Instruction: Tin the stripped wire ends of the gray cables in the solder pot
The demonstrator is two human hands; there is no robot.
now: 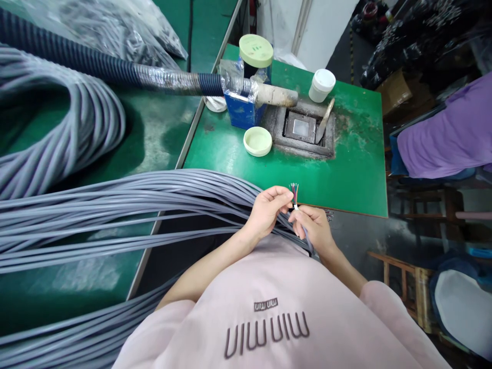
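Head view: the left hand (266, 214) and the right hand (313, 227) are together, almost touching just off the near edge of a green worktop (348, 169). The right hand pinches a grey cable just below its stripped cable end (294, 196), where thin coloured cores fan out of a white sleeve. The end points up, apparently to keep the cores separated and in clear sight. The left hand is curled closed around the grey cable bundle (126, 202), seemingly to keep its weight off that pinch. The bundle sweeps in long, loose lengths across a second green worktop (154, 138), probably so that the cable can be drawn up without tangling, and a further coil (73, 123) lies beyond it. Ahead on the nearer worktop, a metal-lined recess (300, 127) is crusted around its rim, with a metal scraper (325, 120) leaning in it. A corrugated dark hose (115, 69) ends in a pale nozzle (277, 95) pointing toward that recess, perhaps to work on whatever rises from it. A blue box (240, 110) wrapped in clear plastic seems to prop the hose up, while a green-lidded tub (255, 51) and a white jar (322, 84) stand close by.
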